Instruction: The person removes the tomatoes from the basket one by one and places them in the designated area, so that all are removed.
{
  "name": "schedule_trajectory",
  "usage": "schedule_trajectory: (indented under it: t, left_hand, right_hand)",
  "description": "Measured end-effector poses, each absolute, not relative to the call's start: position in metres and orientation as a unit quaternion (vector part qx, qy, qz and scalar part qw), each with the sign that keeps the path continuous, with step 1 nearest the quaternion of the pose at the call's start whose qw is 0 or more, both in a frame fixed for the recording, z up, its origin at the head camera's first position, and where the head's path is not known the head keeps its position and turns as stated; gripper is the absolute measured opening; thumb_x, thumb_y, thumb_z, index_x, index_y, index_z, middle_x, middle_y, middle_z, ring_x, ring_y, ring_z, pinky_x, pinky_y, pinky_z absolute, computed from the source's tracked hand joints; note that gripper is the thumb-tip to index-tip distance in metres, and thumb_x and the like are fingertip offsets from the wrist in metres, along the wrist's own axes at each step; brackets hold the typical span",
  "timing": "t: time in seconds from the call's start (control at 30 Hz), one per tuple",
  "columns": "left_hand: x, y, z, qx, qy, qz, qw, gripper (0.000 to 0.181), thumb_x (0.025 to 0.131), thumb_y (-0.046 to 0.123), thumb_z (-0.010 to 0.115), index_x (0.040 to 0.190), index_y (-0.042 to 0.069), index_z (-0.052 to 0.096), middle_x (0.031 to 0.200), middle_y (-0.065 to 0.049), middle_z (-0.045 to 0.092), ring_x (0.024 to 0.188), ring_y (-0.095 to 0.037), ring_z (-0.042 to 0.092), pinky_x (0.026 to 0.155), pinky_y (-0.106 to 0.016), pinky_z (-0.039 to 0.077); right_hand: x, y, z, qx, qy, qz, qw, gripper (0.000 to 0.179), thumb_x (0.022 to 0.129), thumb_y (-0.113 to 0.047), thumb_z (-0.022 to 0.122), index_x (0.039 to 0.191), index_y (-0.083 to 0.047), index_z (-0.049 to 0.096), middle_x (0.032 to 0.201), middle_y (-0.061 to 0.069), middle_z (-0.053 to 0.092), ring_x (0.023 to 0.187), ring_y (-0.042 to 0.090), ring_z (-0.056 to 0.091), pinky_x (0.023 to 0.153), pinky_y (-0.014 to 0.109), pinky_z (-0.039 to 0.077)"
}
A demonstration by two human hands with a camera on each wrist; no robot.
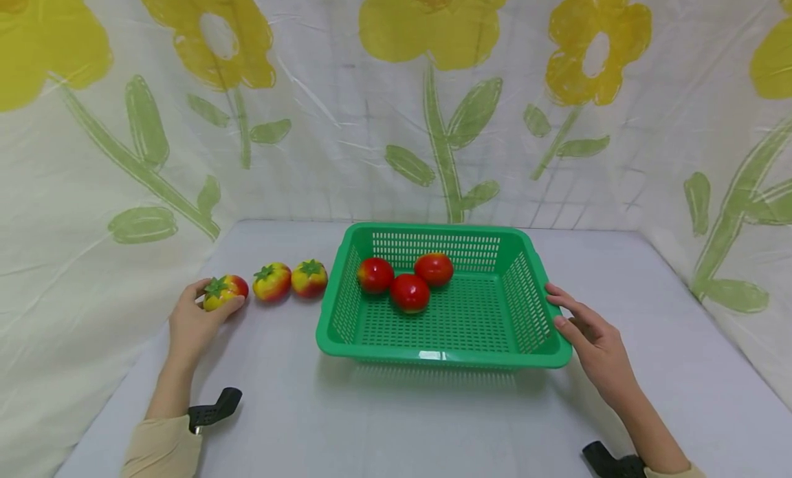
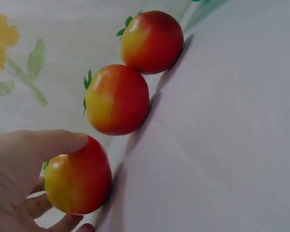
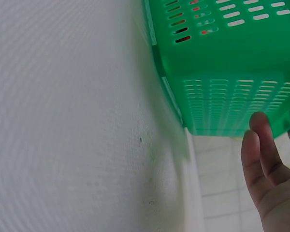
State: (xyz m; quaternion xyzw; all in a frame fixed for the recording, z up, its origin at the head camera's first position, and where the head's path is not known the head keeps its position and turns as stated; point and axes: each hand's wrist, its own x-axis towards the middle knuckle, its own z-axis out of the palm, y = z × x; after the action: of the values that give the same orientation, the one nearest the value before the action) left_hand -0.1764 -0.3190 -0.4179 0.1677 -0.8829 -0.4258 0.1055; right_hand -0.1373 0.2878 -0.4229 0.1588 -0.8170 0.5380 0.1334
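My left hand (image 1: 196, 320) grips a red-and-yellow tomato (image 1: 230, 291) with a green leafy top, at the left of the table. In the left wrist view the thumb lies over this tomato (image 2: 79, 181) and the fingers pass beneath it. Two similar tomatoes, a middle one (image 1: 272, 283) and a right one (image 1: 309, 279), sit in a row beside it. A green plastic basket (image 1: 427, 357) holds three red tomatoes (image 1: 410, 294). My right hand (image 1: 597, 344) touches the basket's right rim with thumb and fingertips; some fingers stay apart from the wall in the right wrist view.
The table (image 1: 396, 430) has a white cover. Behind and at both sides hangs a white curtain (image 1: 309, 168) with yellow flowers. A black wrist mount (image 1: 216, 408) sits on the left forearm, another black mount (image 1: 612, 461) on the right.
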Motion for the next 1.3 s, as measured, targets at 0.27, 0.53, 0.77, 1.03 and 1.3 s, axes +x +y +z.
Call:
schedule_trajectory:
  t: [0.27, 0.53, 0.77, 1.03, 1.3]
  left_hand:
    - [-0.177, -0.317, -0.414, 0.179, -0.871, -0.447, 0.101, 0.089, 0.093, 0.033, 0.068, 0.154, -0.001, 0.013, 0.151, -0.03, 0.026, 0.133, -0.049, 0.032, 0.105, -0.059, 0.034]
    - [-0.177, -0.318, -0.412, 0.179, -0.874, -0.442, 0.09, 0.071, 0.097, 0.03, 0.06, 0.151, -0.004, 0.026, 0.148, -0.031, 0.03, 0.132, -0.048, 0.034, 0.104, -0.059, 0.034]
    - [-0.176, -0.317, -0.415, 0.212, -0.863, -0.444, 0.117, 0.073, 0.094, 0.042, 0.063, 0.148, 0.001, 0.036, 0.147, -0.026, 0.037, 0.125, -0.042, 0.044, 0.099, -0.052, 0.043]
    - [-0.178, -0.315, -0.421, 0.223, -0.862, -0.425, 0.163, 0.07, 0.094, 0.041, 0.065, 0.146, 0.0, 0.042, 0.144, -0.025, 0.043, 0.127, -0.042, 0.039, 0.104, -0.058, 0.033]
    - [-0.18, -0.315, -0.422, 0.215, -0.866, -0.423, 0.155, 0.068, 0.096, 0.039, 0.062, 0.148, 0.001, 0.04, 0.145, -0.026, 0.041, 0.134, -0.045, 0.03, 0.106, -0.064, 0.025]
  right_hand:
    - [-0.137, 0.288, -0.423, 0.159, -0.816, 0.54, 0.133, 0.038, 0.102, -0.005, 0.051, 0.14, -0.005, 0.053, 0.151, 0.004, 0.043, 0.133, 0.009, 0.043, 0.094, 0.015, 0.042]
    - [-0.135, 0.288, -0.421, 0.16, -0.815, 0.541, 0.132, 0.038, 0.102, -0.004, 0.051, 0.141, -0.005, 0.052, 0.151, 0.004, 0.043, 0.135, 0.01, 0.04, 0.096, 0.015, 0.041]
    - [-0.136, 0.287, -0.421, 0.162, -0.813, 0.543, 0.132, 0.038, 0.102, -0.004, 0.051, 0.141, -0.005, 0.052, 0.151, 0.004, 0.043, 0.136, 0.01, 0.04, 0.096, 0.015, 0.041]
    - [-0.137, 0.288, -0.423, 0.158, -0.816, 0.54, 0.13, 0.038, 0.103, -0.006, 0.051, 0.141, -0.006, 0.053, 0.151, 0.003, 0.043, 0.135, 0.01, 0.04, 0.097, 0.015, 0.04]
    - [-0.137, 0.289, -0.424, 0.151, -0.827, 0.525, 0.134, 0.038, 0.103, -0.008, 0.051, 0.141, -0.008, 0.053, 0.151, 0.002, 0.043, 0.134, 0.009, 0.041, 0.096, 0.013, 0.039]
